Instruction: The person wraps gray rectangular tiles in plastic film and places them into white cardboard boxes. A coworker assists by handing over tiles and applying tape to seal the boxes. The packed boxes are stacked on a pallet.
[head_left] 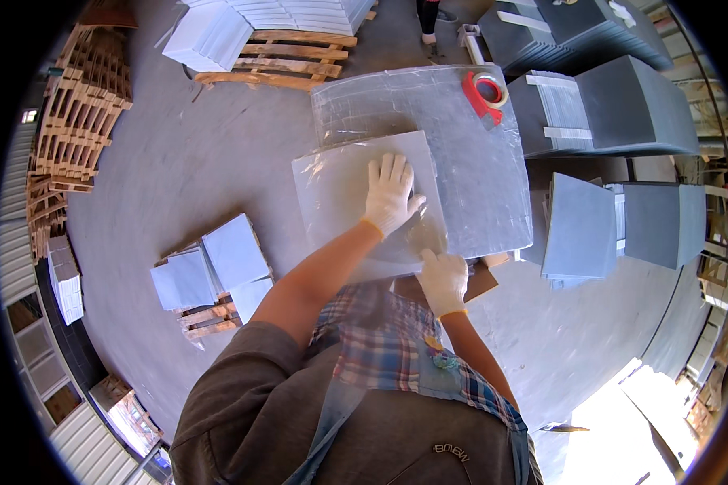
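Risk: pale panel (340,194), lying on the table (493,162), might skid if pressed unevenly, since slick plastic film (356,101) offers little grip | left hand (391,190): palm flat on panel, fingers extended | right hand (443,280): fingers curled by its near-right corner (gripping what, cannot tell) | panel smooth, straight-edged; film glossy, creased; gloves (446,289) white cloth

Place: a warehouse or workshop, with goods being handled in it
Floor (194,153): broad, smooth, grey, concrete by its look
Wooden pallets (89,97): piled high along the left
Grey panels (639,105): stacked in bulk on the right
White stack (206,36): near a slatted pallet (287,61)
Desk (493,194): film-covered, carrying a red tape dispenser (474,95)
Clothing: plaid apron (380,356), white work gloves (388,194)
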`<state>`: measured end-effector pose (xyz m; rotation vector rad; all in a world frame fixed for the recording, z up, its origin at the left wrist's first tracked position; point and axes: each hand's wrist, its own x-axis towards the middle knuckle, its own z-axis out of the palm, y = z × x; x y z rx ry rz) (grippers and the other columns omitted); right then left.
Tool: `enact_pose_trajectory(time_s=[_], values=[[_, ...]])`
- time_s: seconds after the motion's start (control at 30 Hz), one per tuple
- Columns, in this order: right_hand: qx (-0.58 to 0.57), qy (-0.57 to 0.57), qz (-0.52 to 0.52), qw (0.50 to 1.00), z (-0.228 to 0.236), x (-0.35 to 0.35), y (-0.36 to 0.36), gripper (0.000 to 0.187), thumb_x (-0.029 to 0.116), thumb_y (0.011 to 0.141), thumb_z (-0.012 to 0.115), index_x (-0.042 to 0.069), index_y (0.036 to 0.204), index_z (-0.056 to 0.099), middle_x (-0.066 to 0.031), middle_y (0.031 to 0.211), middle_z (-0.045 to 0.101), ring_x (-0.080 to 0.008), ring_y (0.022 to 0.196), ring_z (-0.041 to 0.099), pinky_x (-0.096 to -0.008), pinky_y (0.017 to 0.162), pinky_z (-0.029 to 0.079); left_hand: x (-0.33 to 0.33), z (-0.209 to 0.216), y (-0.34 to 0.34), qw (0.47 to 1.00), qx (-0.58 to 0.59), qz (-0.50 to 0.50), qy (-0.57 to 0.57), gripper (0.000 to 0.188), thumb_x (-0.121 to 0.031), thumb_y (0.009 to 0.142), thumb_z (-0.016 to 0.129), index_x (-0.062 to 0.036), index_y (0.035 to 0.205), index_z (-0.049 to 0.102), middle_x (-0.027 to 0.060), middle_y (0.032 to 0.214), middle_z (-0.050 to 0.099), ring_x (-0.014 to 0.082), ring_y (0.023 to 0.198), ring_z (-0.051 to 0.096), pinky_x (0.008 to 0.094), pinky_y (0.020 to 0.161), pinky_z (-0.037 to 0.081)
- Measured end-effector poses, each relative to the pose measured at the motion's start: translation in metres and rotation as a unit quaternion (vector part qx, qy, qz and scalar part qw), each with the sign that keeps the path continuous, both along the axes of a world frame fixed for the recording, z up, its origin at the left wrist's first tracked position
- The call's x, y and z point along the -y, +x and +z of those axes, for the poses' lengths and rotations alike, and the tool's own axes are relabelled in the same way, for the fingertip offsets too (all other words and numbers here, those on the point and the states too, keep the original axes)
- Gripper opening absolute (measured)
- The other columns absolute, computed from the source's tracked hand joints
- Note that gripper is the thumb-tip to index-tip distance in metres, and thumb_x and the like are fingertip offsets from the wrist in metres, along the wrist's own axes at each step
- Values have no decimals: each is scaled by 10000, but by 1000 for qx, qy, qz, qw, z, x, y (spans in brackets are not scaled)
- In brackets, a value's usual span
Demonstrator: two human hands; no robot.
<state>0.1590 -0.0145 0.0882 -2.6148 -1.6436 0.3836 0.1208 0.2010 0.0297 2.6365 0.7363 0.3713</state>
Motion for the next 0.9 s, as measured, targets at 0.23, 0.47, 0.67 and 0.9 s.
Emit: enact_pose_trajectory(time_s=[0.23, 0.47, 0.67, 0.9], values=[[-38, -26, -39, 998, 12, -7, 4, 210, 229, 890, 591, 140, 1075, 634, -107, 716, 670, -330, 695, 671, -514, 674, 497, 4, 7, 22, 998, -10, 23, 52, 628, -508, 821, 711, -198, 1349, 573, 157, 1352, 483, 427, 1263, 396, 667, 985, 323], [-120, -25, -179, 976, -9, 1, 10, 299, 409, 951, 537, 130, 963, 644, -155, 745, 701, -360, 738, 704, -515, 646, 528, 6, 12, 23, 997, -21, 21, 65, 672, -545, 808, 702, -193, 1366, 571, 168, 1360, 490, 437, 1250, 396, 662, 972, 323], [-71, -33, -193, 978, -17, -4, 11, 335, 368, 1000, 457, 119, 993, 681, -168, 785, 719, -400, 742, 704, -534, 661, 530, 5, 9, 22, 996, -38, 23, 75, 683, -541, 813, 693, -188, 1382, 558, 181, 1370, 477, 447, 1255, 394, 677, 990, 310], [-30, -63, -225, 972, 10, 3, -3, 360, 245, 917, 572, 139, 1256, 511, -83, 733, 713, -304, 657, 717, -463, 553, 533, 7, 22, 30, 987, -69, 35, 142, 650, -587, 815, 661, -243, 1345, 505, 130, 1361, 468, 391, 1286, 410, 622, 962, 352]])
